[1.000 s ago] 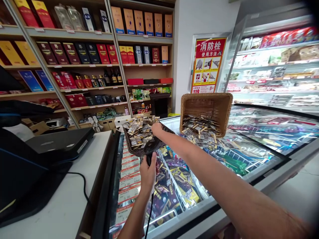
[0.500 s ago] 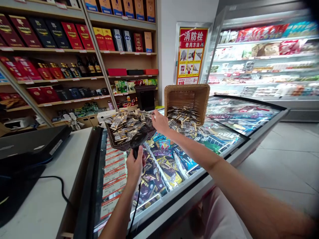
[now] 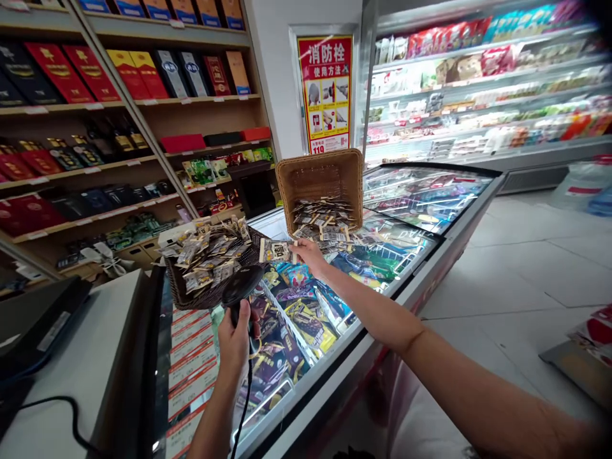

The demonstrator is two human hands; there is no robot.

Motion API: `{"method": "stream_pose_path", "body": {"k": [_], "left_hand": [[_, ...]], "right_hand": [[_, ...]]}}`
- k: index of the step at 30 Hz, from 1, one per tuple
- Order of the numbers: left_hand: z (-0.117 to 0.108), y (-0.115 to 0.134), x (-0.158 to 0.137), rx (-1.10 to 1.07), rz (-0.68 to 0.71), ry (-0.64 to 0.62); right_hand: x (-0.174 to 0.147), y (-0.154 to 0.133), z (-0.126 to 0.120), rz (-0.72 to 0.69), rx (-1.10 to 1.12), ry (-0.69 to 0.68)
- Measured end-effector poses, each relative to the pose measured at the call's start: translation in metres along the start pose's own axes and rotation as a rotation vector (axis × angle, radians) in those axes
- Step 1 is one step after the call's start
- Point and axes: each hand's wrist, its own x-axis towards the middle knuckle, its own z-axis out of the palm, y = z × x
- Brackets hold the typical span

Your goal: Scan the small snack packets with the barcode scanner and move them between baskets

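My left hand [image 3: 236, 331] is wrapped round the handle of a black barcode scanner [image 3: 241, 285], its cord hanging down past my wrist. Pinched in my right hand [image 3: 310, 256] is a small snack packet [image 3: 277, 251] with dark lettering, held to the right of the scanner's head. Behind the scanner, a dark brown wicker basket [image 3: 184, 296] is heaped with similar packets [image 3: 215, 248]. Beyond my right hand, a tan wicker basket [image 3: 319, 169] lies tipped on its side, its mouth facing me, with more packets [image 3: 327, 217] inside and spilling out at its lip.
Both baskets rest on a glass-topped chest freezer [image 3: 401, 299] filled with bagged frozen goods. A white counter [image 3: 109, 331] with a black device [image 3: 43, 325] stands at the left. Behind are shelves of boxed bottles [image 3: 176, 73], and a lit refrigerated display [image 3: 478, 95] at the right.
My right hand has brought the packet from the dark basket's edge to the right and nearer the scanner, its printed face now showing. The view has turned right; my left hand keeps the scanner.
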Motion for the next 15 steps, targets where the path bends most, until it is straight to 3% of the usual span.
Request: {"method": "stream_pose_path", "body": {"k": [6,15], "left_hand": [[0.005,0.007,-0.003,0.011,-0.035,-0.017],[0.009,0.013,-0.005,0.01,-0.04,-0.011]], "right_hand": [[0.003,0.003,-0.005,0.017,0.034,0.013],[0.002,0.0,-0.013,0.012,0.081,-0.071]]}}
